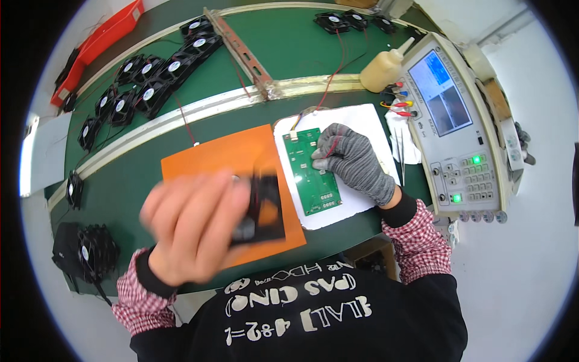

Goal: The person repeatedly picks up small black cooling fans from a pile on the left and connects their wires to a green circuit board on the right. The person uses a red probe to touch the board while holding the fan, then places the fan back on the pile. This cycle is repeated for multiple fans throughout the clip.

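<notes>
My left hand [196, 220], bare and smeared by motion, has its fingers curled beside a black cooling fan [274, 208]. The fan is over an orange mat [211, 158] and is partly hidden by the hand; whether the fingers grip it is unclear. My right hand [356, 160], in a grey knitted glove, is over the right side of a green circuit board [307, 172]. Its thumb and fingers are closed on a thin red wire [333, 146] at the board; the wire's end is hidden under the fingertips. The board lies on a white pad [356, 208].
Several black fans [148, 69] lie at the far left, others [335, 23] at the back. At right stands a test instrument [455, 120] with a lit screen and coloured clips [401, 108]. Beside it are a squeeze bottle [383, 69] and tweezers [403, 154]. A metal bar [238, 51] crosses the back.
</notes>
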Motion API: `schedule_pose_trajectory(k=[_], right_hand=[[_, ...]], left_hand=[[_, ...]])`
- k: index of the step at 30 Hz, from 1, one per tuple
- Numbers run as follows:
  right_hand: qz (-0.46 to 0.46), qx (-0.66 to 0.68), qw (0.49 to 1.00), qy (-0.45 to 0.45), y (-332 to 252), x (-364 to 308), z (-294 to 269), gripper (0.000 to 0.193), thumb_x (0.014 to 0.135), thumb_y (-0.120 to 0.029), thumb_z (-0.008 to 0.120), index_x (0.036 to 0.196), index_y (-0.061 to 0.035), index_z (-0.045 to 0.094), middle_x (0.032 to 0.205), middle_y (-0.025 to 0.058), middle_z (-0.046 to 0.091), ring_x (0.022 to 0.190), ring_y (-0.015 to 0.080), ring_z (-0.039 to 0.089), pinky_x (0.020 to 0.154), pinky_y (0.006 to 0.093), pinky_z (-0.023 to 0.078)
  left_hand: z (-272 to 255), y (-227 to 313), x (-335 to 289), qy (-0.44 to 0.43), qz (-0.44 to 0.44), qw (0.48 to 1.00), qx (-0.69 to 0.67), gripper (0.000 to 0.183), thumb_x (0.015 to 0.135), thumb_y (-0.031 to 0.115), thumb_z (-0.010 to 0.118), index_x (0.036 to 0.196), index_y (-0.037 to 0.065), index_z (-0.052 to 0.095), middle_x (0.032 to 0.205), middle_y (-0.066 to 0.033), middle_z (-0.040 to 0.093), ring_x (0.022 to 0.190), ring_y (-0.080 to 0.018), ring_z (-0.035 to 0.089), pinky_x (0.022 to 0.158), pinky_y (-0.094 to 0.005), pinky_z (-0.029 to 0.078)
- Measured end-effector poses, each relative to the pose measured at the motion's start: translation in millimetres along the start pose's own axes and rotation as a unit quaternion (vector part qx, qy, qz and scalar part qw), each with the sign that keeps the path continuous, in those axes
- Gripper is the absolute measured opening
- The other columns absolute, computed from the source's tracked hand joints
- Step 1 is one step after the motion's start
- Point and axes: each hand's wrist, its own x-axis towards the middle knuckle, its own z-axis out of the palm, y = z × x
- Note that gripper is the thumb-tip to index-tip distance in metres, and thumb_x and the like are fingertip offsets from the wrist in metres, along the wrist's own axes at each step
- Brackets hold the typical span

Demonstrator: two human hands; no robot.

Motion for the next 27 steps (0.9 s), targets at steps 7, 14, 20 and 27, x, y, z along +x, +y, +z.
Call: schedule_pose_trajectory(k=[7,14,20,27], right_hand=[[-0.049,-0.044,0.998,0.005,4,0,0,0.017,0.074,-0.003,0.078,0.083,0.0005,0.065,0.084,0.0097,0.059,0.081,0.0243,0.064,0.076,0.0352,0.052],[-0.060,-0.002,0.998,0.008,7,0,2,0.020,0.073,-0.001,0.078,0.074,0.0007,0.057,0.081,0.0094,0.057,0.080,0.0240,0.062,0.076,0.0344,0.052],[-0.054,-0.028,0.998,0.002,6,2,3,0.015,0.073,-0.002,0.077,0.078,-0.0006,0.063,0.082,0.0105,0.059,0.081,0.0263,0.063,0.075,0.0353,0.052],[-0.099,-0.099,0.989,0.045,2,-4,-1,0.013,0.075,-0.002,0.078,0.084,-0.0029,0.069,0.087,0.0079,0.066,0.082,0.0205,0.065,0.078,0.0323,0.053]], left_hand=[[-33,-17,6,-0.213,-0.227,0.434,-0.846,0.030,0.093,0.020,0.062,0.103,-0.008,0.057,0.086,-0.0242,0.067,0.076,-0.0352,0.065,0.066,-0.0452,0.052],[-15,-12,0,-0.181,-0.242,0.445,-0.843,0.027,0.088,0.016,0.068,0.094,-0.009,0.060,0.087,-0.0241,0.065,0.073,-0.0367,0.063,0.068,-0.0453,0.053],[-8,-7,-1,0.157,0.014,0.987,0.023,0.061,0.091,0.050,0.061,0.129,0.003,0.052,0.104,-0.0149,0.067,0.086,-0.0247,0.064,0.072,-0.0340,0.049],[80,-59,87,0.083,-0.035,0.992,-0.090,0.073,0.072,0.025,0.080,0.135,0.003,0.053,0.141,-0.0175,0.051,0.130,-0.0367,0.049,0.109,-0.0459,0.038]])
